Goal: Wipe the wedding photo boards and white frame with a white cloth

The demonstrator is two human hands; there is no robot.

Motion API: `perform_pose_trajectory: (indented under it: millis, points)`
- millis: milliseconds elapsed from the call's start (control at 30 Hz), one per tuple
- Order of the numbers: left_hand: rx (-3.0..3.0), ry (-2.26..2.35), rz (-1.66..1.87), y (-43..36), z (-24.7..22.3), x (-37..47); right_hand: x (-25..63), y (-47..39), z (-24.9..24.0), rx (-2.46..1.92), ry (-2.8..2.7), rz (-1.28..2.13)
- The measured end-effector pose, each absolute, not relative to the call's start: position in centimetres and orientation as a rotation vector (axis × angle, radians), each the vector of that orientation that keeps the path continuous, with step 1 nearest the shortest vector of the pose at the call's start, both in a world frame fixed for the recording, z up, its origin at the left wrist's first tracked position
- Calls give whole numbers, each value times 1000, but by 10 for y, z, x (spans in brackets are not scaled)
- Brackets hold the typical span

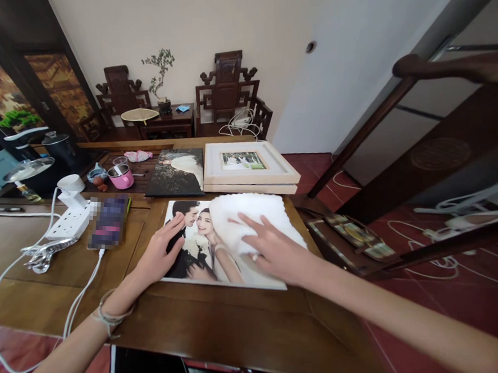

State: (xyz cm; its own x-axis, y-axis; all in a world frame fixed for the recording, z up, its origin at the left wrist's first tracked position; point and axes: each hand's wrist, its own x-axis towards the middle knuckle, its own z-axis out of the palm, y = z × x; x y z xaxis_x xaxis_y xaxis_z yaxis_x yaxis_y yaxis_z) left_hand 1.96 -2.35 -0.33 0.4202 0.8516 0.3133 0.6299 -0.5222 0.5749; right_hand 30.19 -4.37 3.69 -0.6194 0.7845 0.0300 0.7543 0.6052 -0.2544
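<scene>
A large photo print (227, 264) of a couple lies flat on the wooden table. Over its upper right part is a fluffy white cloth (273, 210). My right hand (270, 247) rests on the cloth, some fingers stretched out and others bent, their tips partly hidden. On the photo's left edge lies my left hand (163, 251), its fingers extended and holding nothing. Behind the photo, a dark picture panel (178, 173) stands beside white frames (250, 163) that are stacked one on another.
At the left are a power strip (68, 220), a phone (108, 223) with a white cable, a pink cup (121, 176) and a black pot (59, 147). A wooden chair (402, 162) is at the right. The wooden table's front edge (243, 352) is near me.
</scene>
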Motion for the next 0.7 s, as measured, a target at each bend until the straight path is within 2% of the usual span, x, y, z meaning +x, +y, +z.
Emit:
perform_pose_trajectory:
  millis: [200,533,700]
  points:
    - [2310,1271,823,-23,-3,19,300,-9,24,-1383,-2611,146]
    - [2310,1272,811,-22,-4,20,286,-139,18,-1235,-2680,368]
    - [2313,1269,813,-22,-5,20,284,-149,29,-1239,-2785,494]
